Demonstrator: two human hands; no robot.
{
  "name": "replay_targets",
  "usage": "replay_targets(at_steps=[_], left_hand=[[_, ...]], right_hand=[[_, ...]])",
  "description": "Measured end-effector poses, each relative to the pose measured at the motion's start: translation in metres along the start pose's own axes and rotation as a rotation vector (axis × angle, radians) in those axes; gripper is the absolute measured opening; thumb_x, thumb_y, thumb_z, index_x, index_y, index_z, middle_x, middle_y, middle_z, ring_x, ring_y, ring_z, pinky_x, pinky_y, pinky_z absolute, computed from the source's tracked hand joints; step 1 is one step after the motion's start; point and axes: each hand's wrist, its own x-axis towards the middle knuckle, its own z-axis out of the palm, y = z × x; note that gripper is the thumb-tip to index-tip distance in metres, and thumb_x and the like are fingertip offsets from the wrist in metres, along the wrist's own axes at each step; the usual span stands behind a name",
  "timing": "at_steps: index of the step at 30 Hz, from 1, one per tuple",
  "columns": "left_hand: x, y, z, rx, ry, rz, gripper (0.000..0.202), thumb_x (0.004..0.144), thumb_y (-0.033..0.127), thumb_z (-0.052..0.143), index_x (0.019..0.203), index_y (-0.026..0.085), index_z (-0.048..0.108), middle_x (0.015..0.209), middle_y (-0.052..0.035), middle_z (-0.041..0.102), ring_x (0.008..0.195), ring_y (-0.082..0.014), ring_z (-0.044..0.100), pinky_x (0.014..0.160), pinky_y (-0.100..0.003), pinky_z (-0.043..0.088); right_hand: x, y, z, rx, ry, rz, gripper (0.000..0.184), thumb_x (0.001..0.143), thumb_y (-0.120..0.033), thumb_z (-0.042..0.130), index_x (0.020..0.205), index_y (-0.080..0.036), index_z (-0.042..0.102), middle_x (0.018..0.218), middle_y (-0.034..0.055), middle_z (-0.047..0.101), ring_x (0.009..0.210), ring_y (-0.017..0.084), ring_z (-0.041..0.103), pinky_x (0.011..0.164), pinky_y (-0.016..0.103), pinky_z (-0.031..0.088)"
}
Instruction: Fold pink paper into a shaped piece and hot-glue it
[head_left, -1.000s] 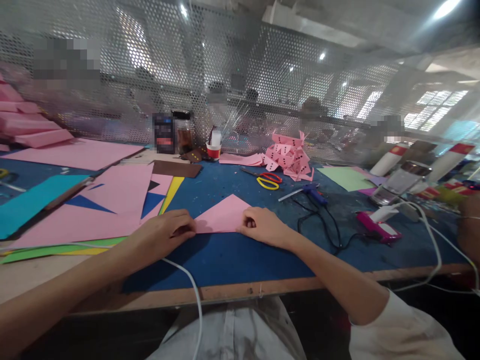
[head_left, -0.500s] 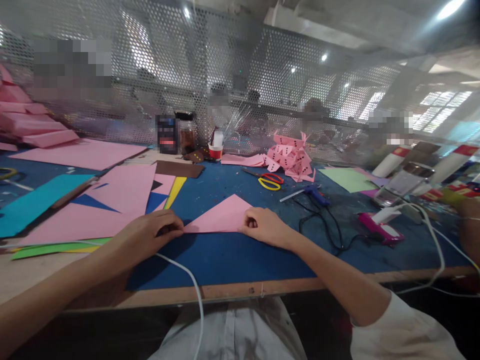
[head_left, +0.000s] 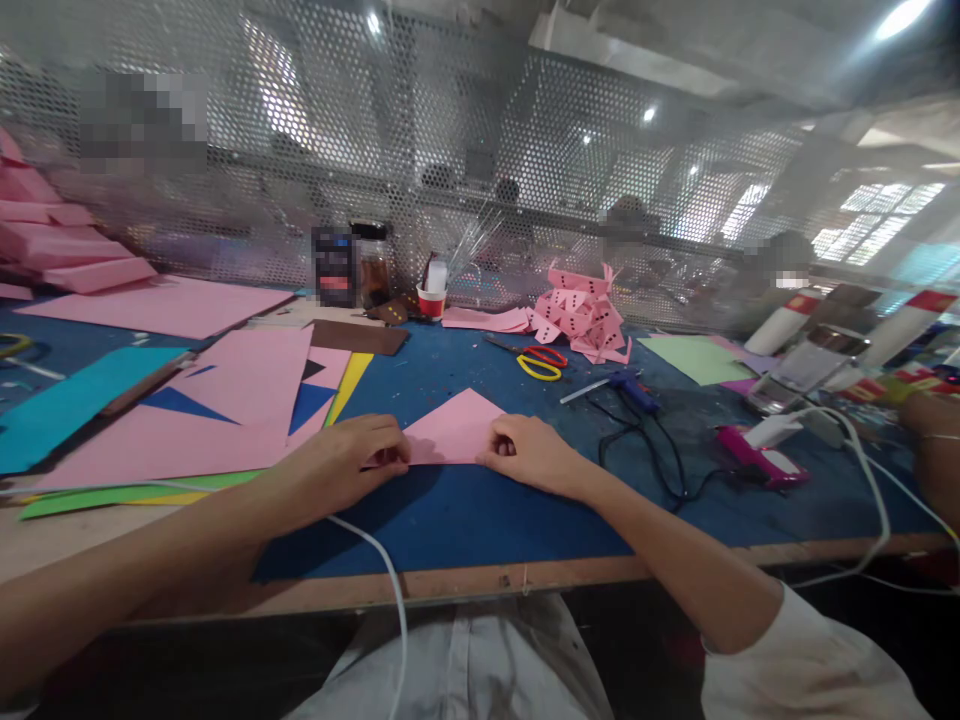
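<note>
A folded sheet of pink paper [head_left: 457,430] lies on the blue table top in front of me, its triangular point facing away. My left hand [head_left: 367,455] has its fingers closed on the fold near the paper's left part and covers the left corner. At the right end, my right hand [head_left: 529,455] is closed with thumb and fingertips pressed on the paper, hiding its right corner. The near edge of the paper runs straight between both hands.
Stacked pink sheets [head_left: 225,400] lie left. Beyond the paper are scissors [head_left: 541,362] and cut pink strips [head_left: 581,310]. A blue glue gun [head_left: 634,390] with black cord and a pink device [head_left: 765,458] lie right. A white cable [head_left: 394,580] hangs over the near edge.
My left hand has slid to the right along the paper's near edge, from its left corner toward the middle. My right hand stays in place.
</note>
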Motion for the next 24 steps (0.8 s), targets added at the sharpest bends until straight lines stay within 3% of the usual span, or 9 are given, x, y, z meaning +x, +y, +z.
replay_targets(at_steps=[9,14,24], left_hand=[[0.038,0.017,0.023,-0.090,0.017,-0.047,0.021,0.090,0.039,0.060,0.081,0.020,0.066,0.080,-0.0015,0.069,0.073,-0.0172,0.062,0.064,-0.026,0.040],[0.038,0.025,0.020,-0.087,0.026,-0.110,0.025,0.090,0.040,0.057,0.080,0.019,0.065,0.078,-0.0023,0.069,0.070,-0.0175,0.062,0.061,-0.026,0.039],[0.038,0.028,0.025,-0.029,0.069,-0.111,0.021,0.087,0.036,0.056,0.075,0.020,0.061,0.073,-0.0018,0.067,0.065,-0.0163,0.060,0.058,-0.026,0.037]], right_hand=[[0.000,0.000,0.001,-0.009,-0.001,-0.004,0.016,0.087,-0.031,0.070,0.079,-0.018,0.066,0.081,-0.0003,0.067,0.071,0.011,0.057,0.064,0.024,0.034],[0.001,0.001,0.002,-0.009,0.009,-0.012,0.018,0.088,-0.032,0.070,0.078,-0.017,0.065,0.080,-0.0003,0.067,0.071,0.012,0.057,0.063,0.024,0.034],[0.000,-0.001,0.001,-0.044,0.003,-0.008,0.018,0.089,-0.032,0.068,0.080,-0.017,0.065,0.082,0.0005,0.067,0.072,0.012,0.057,0.064,0.025,0.033]])
